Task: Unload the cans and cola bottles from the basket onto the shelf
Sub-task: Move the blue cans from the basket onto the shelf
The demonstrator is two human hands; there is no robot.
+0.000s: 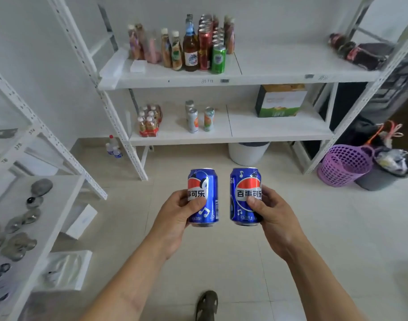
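Both upright blue cans are gripped: left hand (178, 210) holds one (203, 196), right hand (269, 210) the other (244, 195).

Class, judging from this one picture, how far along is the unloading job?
Done: drinks already stand on the top shelf. In hand: the left hand and right hand each hold a blue can upright. Left: both need shelving; the purple basket's contents are not visible.

I see both forearms bare, no sleeves or watch; one foot (207, 305) wears what looks like a dark sandal.
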